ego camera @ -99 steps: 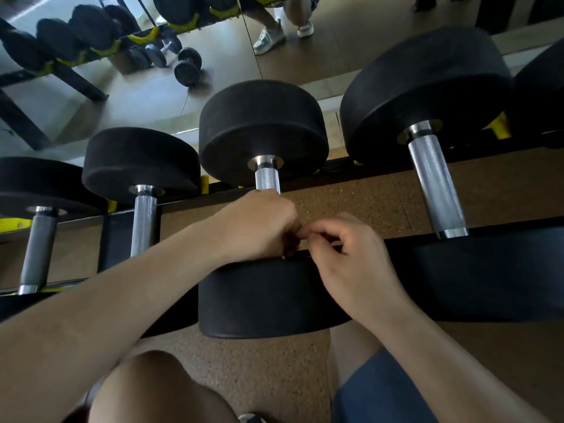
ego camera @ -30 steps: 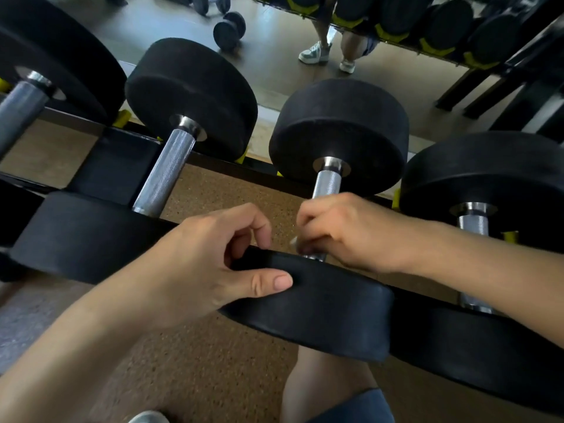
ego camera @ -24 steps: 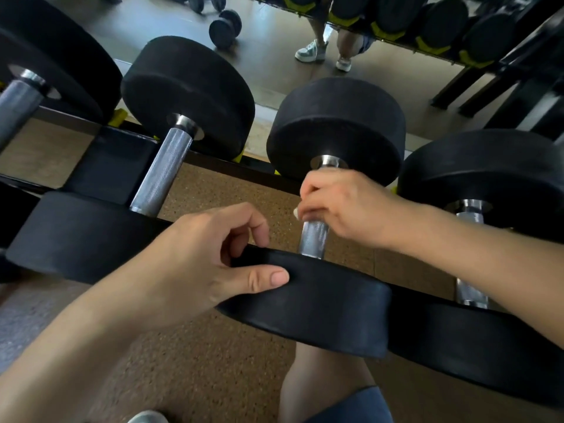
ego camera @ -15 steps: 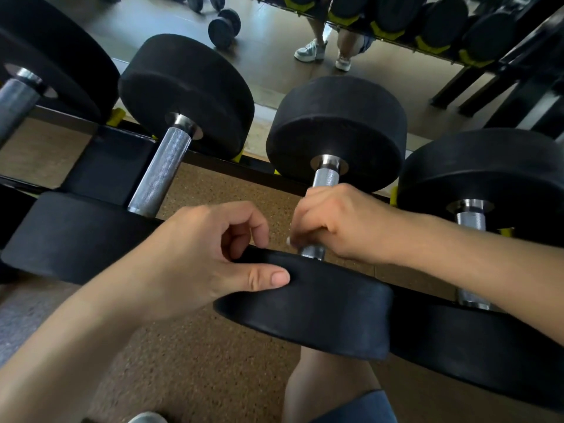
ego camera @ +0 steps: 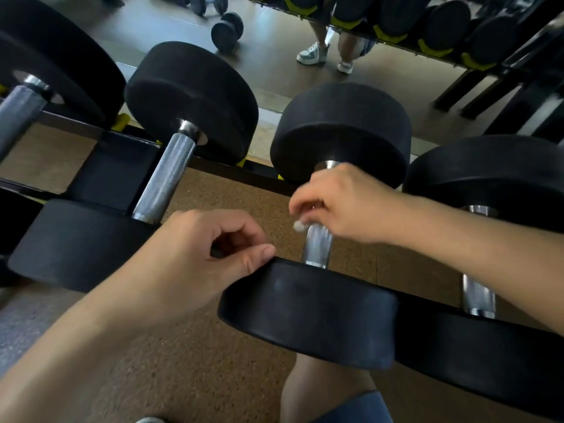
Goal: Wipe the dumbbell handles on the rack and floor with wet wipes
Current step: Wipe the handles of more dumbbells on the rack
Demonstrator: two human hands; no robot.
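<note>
Fingers (ego camera: 308, 206) of the right hand (ego camera: 345, 206) were clenched round the wet wipe (ego camera: 299, 226) on the handle (ego camera: 317, 242) of the middle dumbbell (ego camera: 305, 309), which lay near-to-far across the rack (ego camera: 116, 166). The left hand (ego camera: 195, 257) pinched its near head's rim. The left neighbour (ego camera: 164, 178) and right neighbour (ego camera: 477, 297) crowded both sides.

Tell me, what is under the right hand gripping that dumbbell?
A scrap of white wet wipe pokes out below the right hand, against the knurled silver dumbbell handle. The hand hides the rest.
</note>
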